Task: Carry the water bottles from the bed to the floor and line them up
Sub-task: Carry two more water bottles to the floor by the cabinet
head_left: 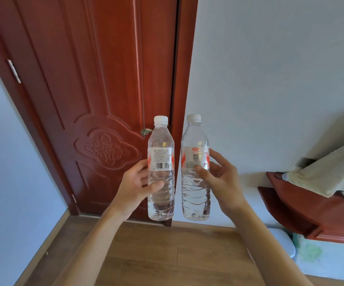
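Now | left grip (134,188) clasps left bottle (160,157) | right grip (222,182) clasps right bottle (194,141) | both upright, caps (161,119) up

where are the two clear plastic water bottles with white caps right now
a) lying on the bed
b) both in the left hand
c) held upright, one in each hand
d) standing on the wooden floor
C: the left hand grips the left bottle, the right hand the right bottle, both upright above the wooden floor.

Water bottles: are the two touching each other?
Apart. Head view shows a strip of background between the left-hand water bottle and the right-hand water bottle along their whole height.
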